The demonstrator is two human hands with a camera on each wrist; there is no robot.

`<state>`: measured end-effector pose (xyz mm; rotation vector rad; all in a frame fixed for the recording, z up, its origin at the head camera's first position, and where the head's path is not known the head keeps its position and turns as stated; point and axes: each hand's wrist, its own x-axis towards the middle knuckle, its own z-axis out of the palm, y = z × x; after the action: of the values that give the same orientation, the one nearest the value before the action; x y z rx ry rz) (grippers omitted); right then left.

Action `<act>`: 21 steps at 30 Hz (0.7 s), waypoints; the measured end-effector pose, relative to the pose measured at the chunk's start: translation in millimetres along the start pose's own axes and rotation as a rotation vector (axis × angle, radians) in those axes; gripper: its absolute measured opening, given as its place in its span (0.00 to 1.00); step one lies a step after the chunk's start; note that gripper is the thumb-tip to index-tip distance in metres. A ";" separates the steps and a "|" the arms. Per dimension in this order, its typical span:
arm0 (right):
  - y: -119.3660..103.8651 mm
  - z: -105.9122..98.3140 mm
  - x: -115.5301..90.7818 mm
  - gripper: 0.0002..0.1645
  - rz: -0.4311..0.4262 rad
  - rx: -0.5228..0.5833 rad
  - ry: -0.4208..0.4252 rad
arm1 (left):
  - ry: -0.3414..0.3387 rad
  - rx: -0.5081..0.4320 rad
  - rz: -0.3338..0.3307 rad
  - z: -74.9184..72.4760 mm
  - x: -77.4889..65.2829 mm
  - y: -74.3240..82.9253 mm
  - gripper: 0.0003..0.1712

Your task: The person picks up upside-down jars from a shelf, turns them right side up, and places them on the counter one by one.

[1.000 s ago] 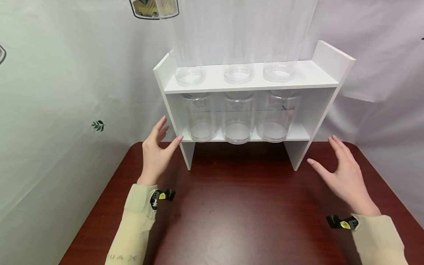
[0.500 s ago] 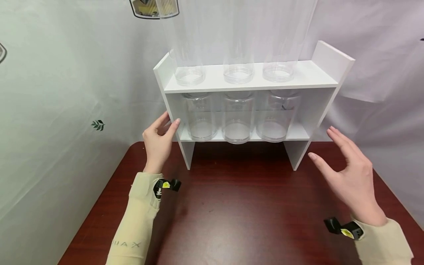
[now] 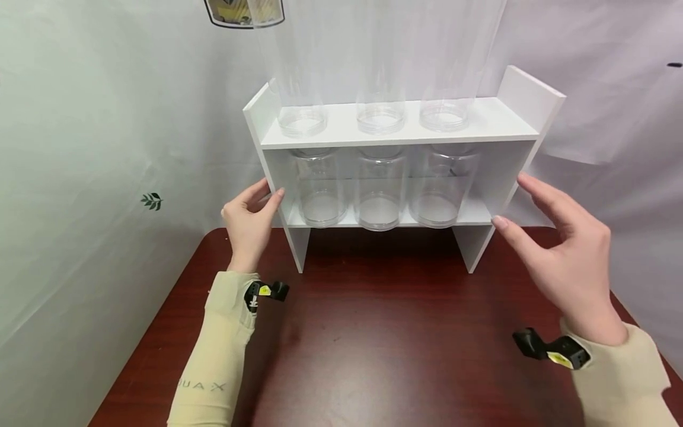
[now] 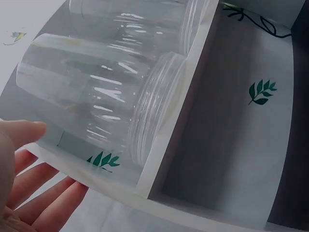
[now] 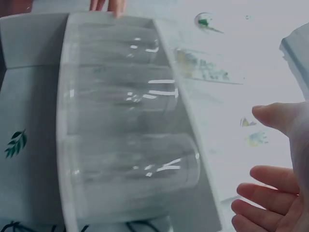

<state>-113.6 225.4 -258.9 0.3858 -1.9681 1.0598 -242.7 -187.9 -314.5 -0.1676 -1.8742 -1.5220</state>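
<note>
A white two-tier shelf [image 3: 397, 142] stands on the table, with clear round containers on both tiers. Three of them, such as the middle jar [image 3: 379, 193], sit on the lower tier. My left hand [image 3: 248, 225] holds the shelf's left side panel, thumb at the front edge and fingers on the outer face. In the left wrist view the fingers [image 4: 53, 193] lie along the outside of that panel. My right hand [image 3: 573, 255] is beside the right side panel, thumb and fingers spread apart. The right wrist view shows a gap between this hand [image 5: 275, 169] and the shelf.
The dark red-brown table [image 3: 373, 332] extends in front of the shelf. Pale fabric [image 3: 107, 118] with leaf prints hangs at the left and behind. Tall clear containers [image 3: 381, 77] rise from the upper tier past the top of the view.
My left hand has moved up and onto the shelf's left side panel. My right hand has risen and come closer to the right panel. The shelf stays in place.
</note>
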 end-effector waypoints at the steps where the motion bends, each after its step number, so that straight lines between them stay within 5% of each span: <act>1: -3.1 1.2 3.8 0.34 0.018 0.024 0.001 | -0.001 -0.001 0.001 -0.2 0.8 -0.2 0.21; 6: -14.6 8.8 25.1 0.32 0.129 0.092 0.007 | -0.008 0.001 0.015 -1.2 2.0 -1.4 0.20; 14: -3.8 23.2 66.1 0.32 0.239 0.182 0.009 | -0.009 0.016 0.044 -1.0 0.8 -1.3 0.19; 21: -8.3 35.8 102.7 0.39 0.349 0.239 -0.008 | -0.012 0.027 0.062 -0.4 1.5 -0.8 0.19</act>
<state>-188.8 203.8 -183.0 0.1741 -1.9642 1.5250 -244.0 -189.0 -314.3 -0.2213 -1.8812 -1.4559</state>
